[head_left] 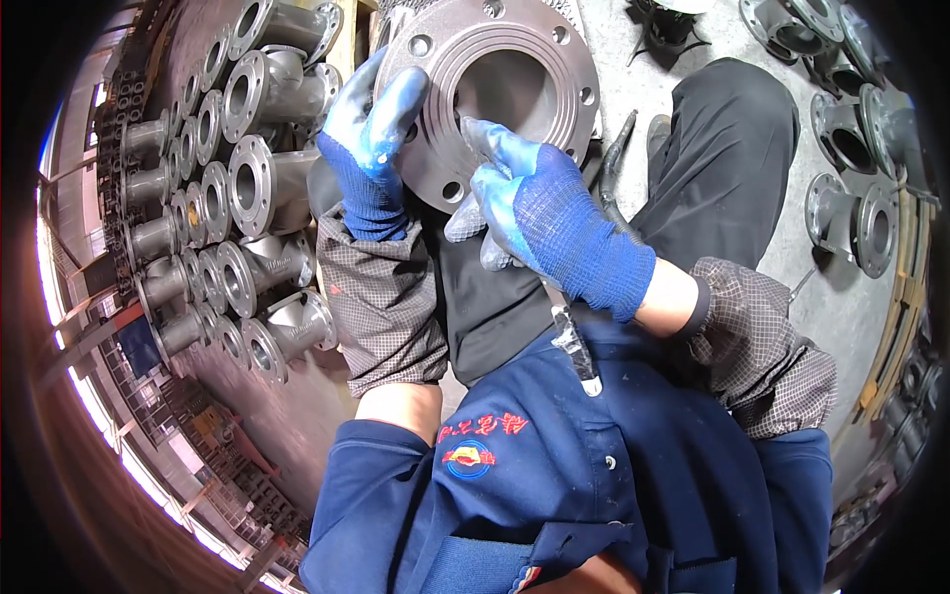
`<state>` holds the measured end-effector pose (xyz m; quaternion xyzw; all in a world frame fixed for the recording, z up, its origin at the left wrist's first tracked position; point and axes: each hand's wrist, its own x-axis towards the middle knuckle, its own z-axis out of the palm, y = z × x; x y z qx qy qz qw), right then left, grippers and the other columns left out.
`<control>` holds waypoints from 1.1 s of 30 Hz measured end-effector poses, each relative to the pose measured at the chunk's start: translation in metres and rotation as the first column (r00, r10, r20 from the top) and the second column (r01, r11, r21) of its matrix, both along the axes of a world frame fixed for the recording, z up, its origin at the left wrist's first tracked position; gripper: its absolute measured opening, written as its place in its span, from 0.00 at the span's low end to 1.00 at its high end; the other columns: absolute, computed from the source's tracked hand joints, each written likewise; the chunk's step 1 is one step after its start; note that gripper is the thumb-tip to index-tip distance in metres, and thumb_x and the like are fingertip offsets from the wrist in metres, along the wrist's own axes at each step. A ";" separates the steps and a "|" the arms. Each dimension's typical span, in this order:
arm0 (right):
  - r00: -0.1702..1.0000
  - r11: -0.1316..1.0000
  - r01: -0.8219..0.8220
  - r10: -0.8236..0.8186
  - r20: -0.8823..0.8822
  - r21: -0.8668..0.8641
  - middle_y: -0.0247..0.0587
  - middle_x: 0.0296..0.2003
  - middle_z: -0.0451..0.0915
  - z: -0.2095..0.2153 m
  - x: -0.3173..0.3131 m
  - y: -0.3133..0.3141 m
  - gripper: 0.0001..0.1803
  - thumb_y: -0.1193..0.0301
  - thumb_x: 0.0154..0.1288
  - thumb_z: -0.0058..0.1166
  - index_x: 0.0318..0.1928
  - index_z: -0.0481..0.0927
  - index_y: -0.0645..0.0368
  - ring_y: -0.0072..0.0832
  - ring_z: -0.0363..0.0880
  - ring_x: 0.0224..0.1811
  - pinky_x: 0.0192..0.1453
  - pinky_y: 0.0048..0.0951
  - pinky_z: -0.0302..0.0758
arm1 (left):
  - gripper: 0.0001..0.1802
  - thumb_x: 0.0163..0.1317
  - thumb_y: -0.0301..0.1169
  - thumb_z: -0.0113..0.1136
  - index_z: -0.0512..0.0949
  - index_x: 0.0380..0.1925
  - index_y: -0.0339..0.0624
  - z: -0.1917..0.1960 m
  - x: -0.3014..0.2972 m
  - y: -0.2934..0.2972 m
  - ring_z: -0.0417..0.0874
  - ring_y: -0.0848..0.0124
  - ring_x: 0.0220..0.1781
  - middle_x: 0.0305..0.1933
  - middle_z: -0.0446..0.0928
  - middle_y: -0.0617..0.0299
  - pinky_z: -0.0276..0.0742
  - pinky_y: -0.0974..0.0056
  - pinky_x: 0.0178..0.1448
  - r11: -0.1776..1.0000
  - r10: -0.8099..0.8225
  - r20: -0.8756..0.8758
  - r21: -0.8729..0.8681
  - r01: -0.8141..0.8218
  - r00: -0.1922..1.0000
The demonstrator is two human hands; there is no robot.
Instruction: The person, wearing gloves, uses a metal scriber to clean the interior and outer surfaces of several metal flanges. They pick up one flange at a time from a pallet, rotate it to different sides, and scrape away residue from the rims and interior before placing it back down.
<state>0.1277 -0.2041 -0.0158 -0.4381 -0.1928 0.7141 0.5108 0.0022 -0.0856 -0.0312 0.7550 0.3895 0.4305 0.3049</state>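
Dark blue cloth comes first, the worker's jacket [693,475] spread across the foreground with red stitching and a small round badge on the chest. Around the worker runs a grey floor [732,30], and on it, off to the left, stand rows of flanged metal pipes [282,183], crowded together and some leaning on their neighbours. More flanged pipes [839,213] are scattered along the right. Black trousers [727,148] cover the worker's legs, one knee jutting toward the upper right. Just beyond the lap, at the top middle, sits the big grey pipe [443,119], its round flange turned toward the worker, ridged rings circling a wide bore; what it rests on is mostly hidden. Checked sleeve covers [381,307] wrap both forearms. Of the hands, both in blue gloves, the left hand [371,139] grips the flange by its left edge, thumb laid over the face. The right hand [539,203] is curled around a thin rod [569,337], with its forefinger pointing to the lower left lip of the bore. Black and white wrapping covers the rod's near end; its far end I cannot make out. Smallest are the bolt holes [452,191] around the flange.
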 end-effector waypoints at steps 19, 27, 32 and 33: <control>0.822 0.934 0.242 -0.340 0.456 0.262 0.46 0.44 0.81 -0.011 0.136 0.036 0.22 0.70 0.70 0.38 0.61 0.62 0.68 0.20 0.80 0.38 0.38 0.14 0.73 | 0.28 0.53 0.46 0.63 0.79 0.42 0.29 -0.003 0.039 0.077 0.81 0.71 0.32 0.34 0.82 0.53 0.76 0.69 0.38 0.991 -0.110 -0.241 0.043 0.124 0.964; 0.845 0.892 0.345 -0.431 0.318 0.291 0.46 0.36 0.80 -0.028 0.154 0.096 0.25 0.76 0.63 0.42 0.61 0.64 0.67 0.26 0.82 0.29 0.31 0.19 0.79 | 0.23 0.53 0.25 0.59 0.76 0.52 0.46 -0.003 0.062 0.148 0.85 0.65 0.38 0.41 0.82 0.54 0.81 0.66 0.42 0.815 -0.287 -0.496 0.324 0.481 0.820; 0.775 0.873 0.398 -0.485 0.405 0.283 0.42 0.36 0.79 -0.040 0.190 0.114 0.22 0.70 0.67 0.42 0.59 0.68 0.66 0.18 0.75 0.25 0.26 0.14 0.71 | 0.23 0.56 0.28 0.56 0.72 0.54 0.35 -0.006 0.118 0.176 0.79 0.58 0.49 0.56 0.73 0.47 0.76 0.62 0.50 0.806 -0.397 -0.028 -0.488 0.334 0.917; 0.798 0.879 0.388 -0.471 0.375 0.279 0.43 0.36 0.80 -0.042 0.182 0.122 0.21 0.70 0.67 0.42 0.58 0.69 0.66 0.17 0.74 0.24 0.24 0.13 0.70 | 0.23 0.57 0.28 0.55 0.72 0.54 0.37 0.003 0.104 0.181 0.80 0.59 0.49 0.54 0.74 0.48 0.76 0.62 0.51 0.854 -0.410 -0.119 -0.398 0.335 0.904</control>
